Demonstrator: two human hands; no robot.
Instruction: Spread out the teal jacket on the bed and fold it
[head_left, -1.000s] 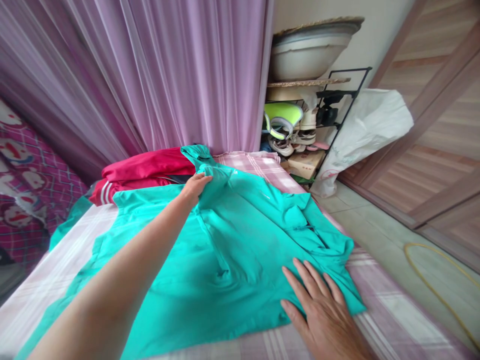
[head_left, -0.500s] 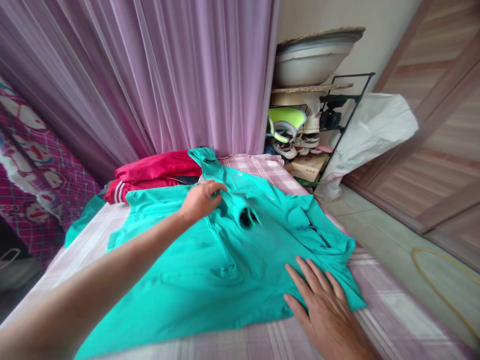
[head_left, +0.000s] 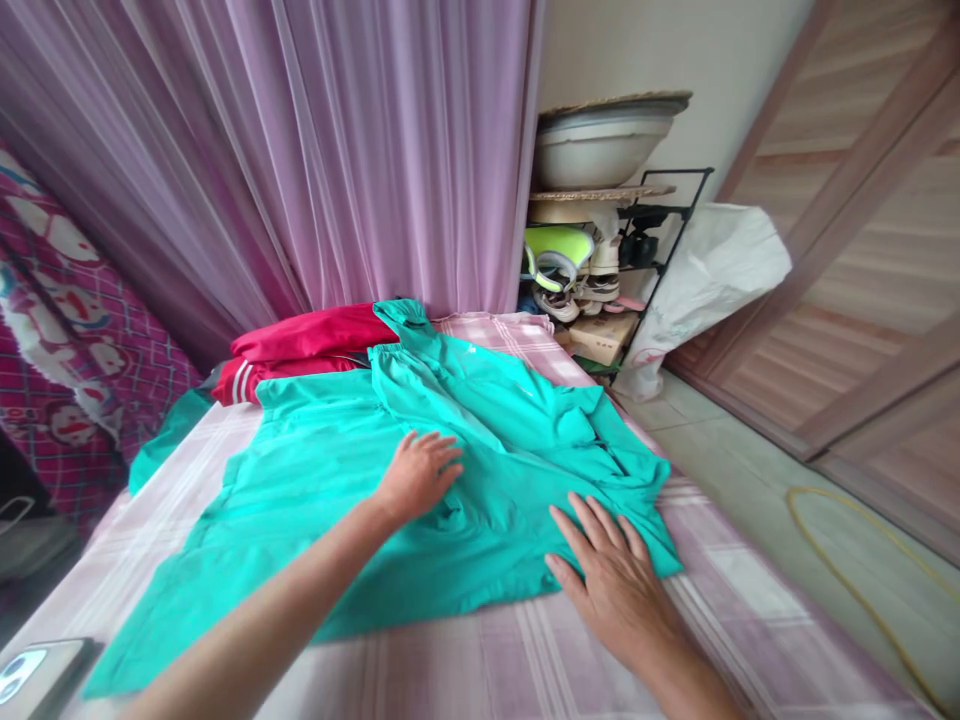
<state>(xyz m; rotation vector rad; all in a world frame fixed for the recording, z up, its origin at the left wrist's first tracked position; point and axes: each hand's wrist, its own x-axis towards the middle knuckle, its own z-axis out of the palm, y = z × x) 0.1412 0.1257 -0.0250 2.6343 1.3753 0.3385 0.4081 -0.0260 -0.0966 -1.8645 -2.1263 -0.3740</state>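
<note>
Bed under a pink-and-white checked sheet (head_left: 757,610), filling the lower frame. Centre: teal lightweight jacket (head_left: 315,500), spread out, rumpled. Far edge, upper left of centre: folded crimson garment with white stripes (head_left: 300,345). Just right of it: folded pink plaid cloth (head_left: 502,335). Lower left corner: smartphone (head_left: 41,678), lying face down.

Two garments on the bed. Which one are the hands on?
The teal jacket: the left hand and right hand both rest on it. The red garment, with white stripes, lies beyond it, with no hand on it.
</note>
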